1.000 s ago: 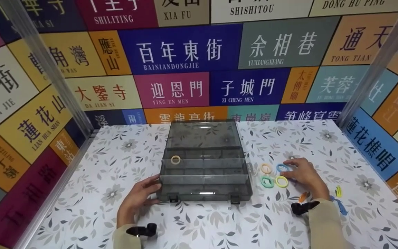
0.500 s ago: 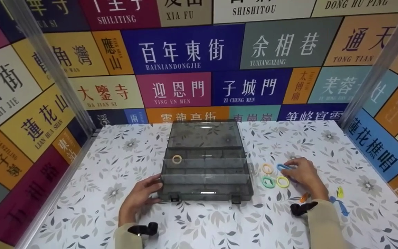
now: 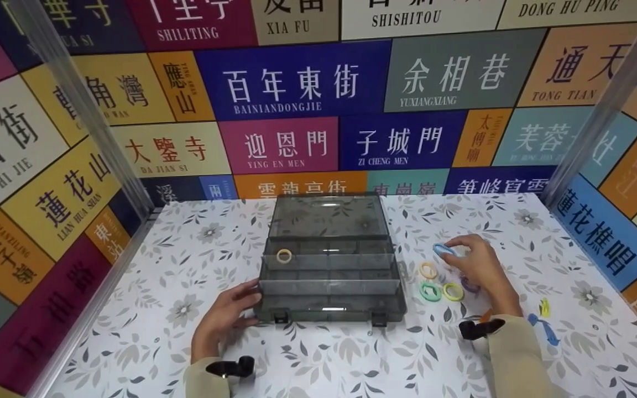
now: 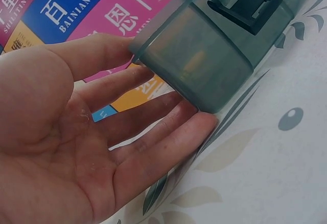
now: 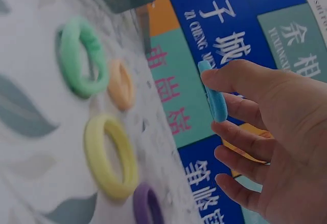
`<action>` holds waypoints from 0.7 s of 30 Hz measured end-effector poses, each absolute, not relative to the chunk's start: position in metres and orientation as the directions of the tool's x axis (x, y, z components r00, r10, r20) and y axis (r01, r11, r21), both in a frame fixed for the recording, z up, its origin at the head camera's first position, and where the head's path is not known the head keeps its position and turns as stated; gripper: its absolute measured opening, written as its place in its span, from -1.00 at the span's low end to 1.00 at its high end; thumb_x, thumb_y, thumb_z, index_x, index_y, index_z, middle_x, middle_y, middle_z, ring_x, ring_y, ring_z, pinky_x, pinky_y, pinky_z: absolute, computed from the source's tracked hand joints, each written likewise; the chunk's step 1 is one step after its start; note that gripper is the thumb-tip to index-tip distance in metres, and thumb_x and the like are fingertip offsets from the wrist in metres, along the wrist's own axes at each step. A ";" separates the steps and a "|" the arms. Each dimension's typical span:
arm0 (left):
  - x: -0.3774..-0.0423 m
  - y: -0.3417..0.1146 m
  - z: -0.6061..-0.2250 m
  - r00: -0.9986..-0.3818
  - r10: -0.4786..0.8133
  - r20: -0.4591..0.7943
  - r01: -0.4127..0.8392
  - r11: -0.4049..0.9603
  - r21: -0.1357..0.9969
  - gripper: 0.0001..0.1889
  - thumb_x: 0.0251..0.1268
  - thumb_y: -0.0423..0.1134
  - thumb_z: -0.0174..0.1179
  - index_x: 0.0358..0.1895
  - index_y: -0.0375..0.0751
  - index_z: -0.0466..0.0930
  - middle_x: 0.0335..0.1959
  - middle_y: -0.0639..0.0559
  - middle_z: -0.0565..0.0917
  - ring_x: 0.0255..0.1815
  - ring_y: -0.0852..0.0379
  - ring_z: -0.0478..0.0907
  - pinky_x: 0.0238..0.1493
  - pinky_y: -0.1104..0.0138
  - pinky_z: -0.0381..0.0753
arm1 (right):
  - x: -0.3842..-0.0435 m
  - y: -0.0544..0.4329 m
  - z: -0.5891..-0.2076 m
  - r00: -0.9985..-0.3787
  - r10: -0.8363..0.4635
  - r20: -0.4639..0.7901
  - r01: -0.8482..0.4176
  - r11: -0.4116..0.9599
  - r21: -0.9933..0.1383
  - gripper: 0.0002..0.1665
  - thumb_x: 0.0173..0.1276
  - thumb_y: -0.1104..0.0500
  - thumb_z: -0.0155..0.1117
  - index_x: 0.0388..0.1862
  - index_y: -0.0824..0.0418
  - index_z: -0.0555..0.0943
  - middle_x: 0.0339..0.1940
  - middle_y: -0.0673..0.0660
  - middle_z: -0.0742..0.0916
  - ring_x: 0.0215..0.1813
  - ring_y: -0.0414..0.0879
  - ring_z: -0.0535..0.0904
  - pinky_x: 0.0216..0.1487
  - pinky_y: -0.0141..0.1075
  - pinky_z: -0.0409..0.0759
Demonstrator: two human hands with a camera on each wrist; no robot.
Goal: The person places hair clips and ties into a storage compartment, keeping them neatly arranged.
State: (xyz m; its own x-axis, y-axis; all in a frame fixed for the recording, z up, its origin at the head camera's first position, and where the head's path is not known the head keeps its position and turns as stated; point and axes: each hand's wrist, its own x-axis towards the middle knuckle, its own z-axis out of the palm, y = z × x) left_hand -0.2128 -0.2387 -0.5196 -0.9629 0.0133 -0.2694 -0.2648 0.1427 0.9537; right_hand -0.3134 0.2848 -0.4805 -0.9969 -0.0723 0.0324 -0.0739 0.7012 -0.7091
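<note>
My right hand (image 3: pixel 481 268) pinches a light-blue hair tie (image 5: pixel 217 104) between thumb and fingers, raised above the table. Below it lie hair ties in peach (image 3: pixel 421 270), green (image 5: pixel 68 55), yellow (image 5: pixel 97 157) and purple (image 5: pixel 140 206). At the table's middle stands a smoky-grey divided storage box (image 3: pixel 329 316), its lid (image 3: pixel 327 215) tipped back. One beige hair tie (image 3: pixel 278 256) sits in its back-left compartment. My left hand (image 3: pixel 224 312) rests against the box's front-left corner, fingers extended and fingertips touching its side.
Right of the right forearm lie a small yellow item (image 3: pixel 544 307) and a blue one (image 3: pixel 545 330). An orange item (image 3: pixel 485 315) is mostly hidden by the right wrist. Colourful sign-covered walls (image 3: pixel 296 77) enclose the floral-patterned tabletop (image 3: pixel 186 243) at back and sides.
My right hand has picked up the blue hair tie from beside the others and lifted it up and slightly toward the box. The left hand stays at the box.
</note>
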 end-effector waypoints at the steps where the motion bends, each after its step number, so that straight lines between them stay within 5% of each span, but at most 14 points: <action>1: -0.213 -0.239 -0.520 -0.963 0.016 -0.268 -0.263 0.143 0.954 -0.41 0.44 -0.19 0.20 0.48 -0.20 0.34 0.48 -0.32 0.36 0.46 -0.29 0.35 -0.01 0.06 0.77 | -0.313 0.282 -0.478 -0.995 -0.083 0.051 -0.094 0.696 -0.712 -0.47 0.37 -0.05 0.37 0.17 0.26 0.63 0.47 0.41 0.38 0.53 0.43 0.17 0.47 0.34 0.22; 21: -0.213 -0.240 -0.518 -0.958 0.020 -0.287 -0.282 0.144 0.949 -0.40 0.46 -0.17 0.19 0.50 -0.19 0.31 0.49 -0.32 0.34 0.46 -0.32 0.36 0.00 0.05 0.77 | -0.337 0.181 -0.421 -0.928 -0.288 0.239 -0.369 0.607 -0.703 -0.66 0.30 0.06 0.45 0.00 0.18 0.71 0.22 0.22 0.62 0.37 0.22 0.44 0.39 0.21 0.42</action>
State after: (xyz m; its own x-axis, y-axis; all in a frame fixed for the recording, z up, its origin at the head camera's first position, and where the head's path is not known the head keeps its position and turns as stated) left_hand -0.2126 -0.2398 -0.5179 -0.9576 0.0201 -0.2874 -0.2818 0.1436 0.9487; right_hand -0.3368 0.1805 -0.4206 -0.9275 -0.2875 0.2389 -0.3694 0.6072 -0.7034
